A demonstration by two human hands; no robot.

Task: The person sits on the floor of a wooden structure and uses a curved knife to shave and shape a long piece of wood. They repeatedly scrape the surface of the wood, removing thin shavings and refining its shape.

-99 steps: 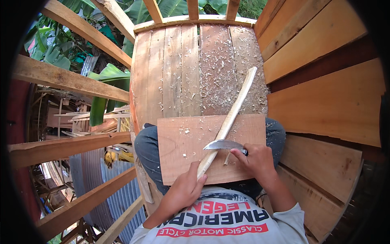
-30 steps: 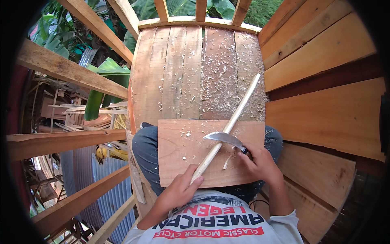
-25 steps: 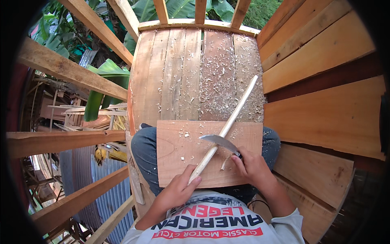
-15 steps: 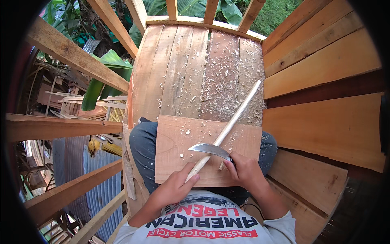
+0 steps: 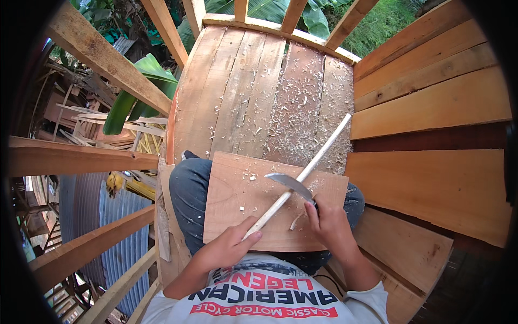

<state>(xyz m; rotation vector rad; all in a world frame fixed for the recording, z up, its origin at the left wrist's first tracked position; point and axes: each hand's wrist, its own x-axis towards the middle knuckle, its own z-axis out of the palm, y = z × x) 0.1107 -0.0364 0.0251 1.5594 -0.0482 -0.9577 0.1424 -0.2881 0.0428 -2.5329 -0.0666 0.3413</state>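
My left hand [image 5: 237, 241] is closed around the near end of a long pale wooden stick [image 5: 279, 203], which slants up and away to the right. In my right hand [image 5: 327, 221] is a knife with a curved metal blade [image 5: 290, 183]; the fingers wrap its handle, mostly hidden. The blade lies across the stick near its middle, its tip pointing left. Beneath both is a flat wooden board [image 5: 226, 202] resting over my lap. A curled shaving [image 5: 295, 221] and a few small chips [image 5: 242, 208] lie on the board.
Wood shavings [image 5: 302, 92] litter the plank floor [image 5: 199, 102] ahead. Plank walling [image 5: 431, 97] stands close on the right. Wooden rails [image 5: 86, 156] line the left, with corrugated metal sheets [image 5: 121, 248] and scrap wood beyond. Leafy plants [image 5: 143, 86] grow outside.
The knife has moved farther up the stick, away from my left hand. My right hand has shifted slightly right and forward. My left hand keeps its hold. The view has tilted a little.
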